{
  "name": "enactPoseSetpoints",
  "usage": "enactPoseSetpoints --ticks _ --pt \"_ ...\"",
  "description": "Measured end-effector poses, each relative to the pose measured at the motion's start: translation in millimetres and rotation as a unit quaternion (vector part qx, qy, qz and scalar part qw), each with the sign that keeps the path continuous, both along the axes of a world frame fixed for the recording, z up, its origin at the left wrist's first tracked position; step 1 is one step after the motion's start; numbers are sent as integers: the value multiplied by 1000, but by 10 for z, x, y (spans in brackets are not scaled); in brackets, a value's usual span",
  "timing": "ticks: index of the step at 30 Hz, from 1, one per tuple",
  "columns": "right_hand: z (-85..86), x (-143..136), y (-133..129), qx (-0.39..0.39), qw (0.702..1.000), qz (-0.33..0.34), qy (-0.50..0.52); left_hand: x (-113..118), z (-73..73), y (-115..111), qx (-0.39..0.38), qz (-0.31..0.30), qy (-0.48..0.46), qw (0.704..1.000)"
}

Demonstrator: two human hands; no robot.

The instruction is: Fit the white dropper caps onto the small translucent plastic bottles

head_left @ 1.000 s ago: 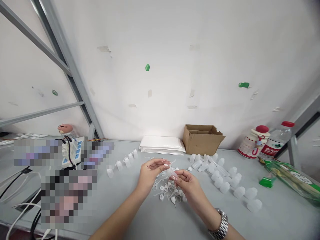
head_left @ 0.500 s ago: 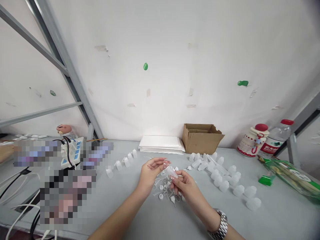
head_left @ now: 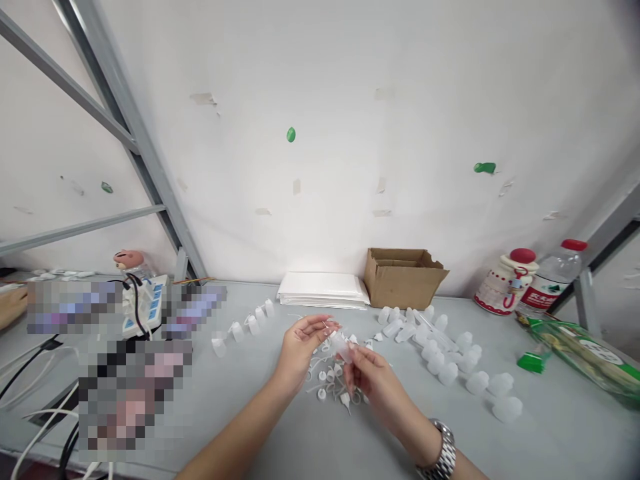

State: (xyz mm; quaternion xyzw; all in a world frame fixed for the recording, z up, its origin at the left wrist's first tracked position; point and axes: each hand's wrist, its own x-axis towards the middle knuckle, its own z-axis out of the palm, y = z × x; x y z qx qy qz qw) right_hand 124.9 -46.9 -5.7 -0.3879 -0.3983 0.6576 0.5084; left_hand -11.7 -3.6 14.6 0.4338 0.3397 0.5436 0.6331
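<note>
My right hand point(head_left: 373, 375) is closed around the lower end of a small translucent squeeze bottle point(head_left: 341, 347), which tilts toward the left. At its upper end, the fingers of my left hand point(head_left: 299, 348) pinch a white nozzle cap point(head_left: 334, 331), partly hidden by the fingertips. Beneath both hands lies a heap of loose white caps point(head_left: 331, 377) with looped straps and thin nozzles. To the left stands a slanting row of capped bottles point(head_left: 253, 325). Several uncapped translucent bottles point(head_left: 450, 372) are spread over the table on the right.
Behind the hands are a stack of white sheets or envelopes point(head_left: 323, 291) and an open cardboard box point(head_left: 407, 285). A decorated bottle point(head_left: 503, 287), a water bottle point(head_left: 555, 273) and a green food package point(head_left: 585, 350) occupy the right. A power strip point(head_left: 149, 307) with cables sits left.
The bottle has tipped a little and my right fingers have shifted around its lower part. My left hand stays at its top in nearly the same place.
</note>
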Motion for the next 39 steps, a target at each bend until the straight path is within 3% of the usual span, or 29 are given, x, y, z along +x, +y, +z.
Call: enactPoseSetpoints --ticks 3,8,10,15,17,22,25,33,39 --pt "12 -1 -8 -39 999 28 24 9 -10 -6 1 -6 1 1000" --pt "36 -5 1 14 997 -64 -32 11 -44 -4 17 23 12 1000" --pt "30 -1 5 19 997 -66 -33 7 -44 2 24 26 16 999" --pt "3 9 -2 -41 996 57 49 3 -7 -11 46 2 12 999" --pt "3 7 -1 -52 995 78 42 4 11 -25 52 1 15 999" --pt "30 -16 20 35 998 -38 -28 4 24 -39 54 30 32 998" --pt "45 -19 20 45 996 -61 -53 5 13 -35 52 33 28 998" --pt "58 33 -24 -14 994 74 82 11 8 -53 48 21 2 999" --pt "53 25 -26 -23 988 93 119 -7 31 -32 34 -4 26 999"
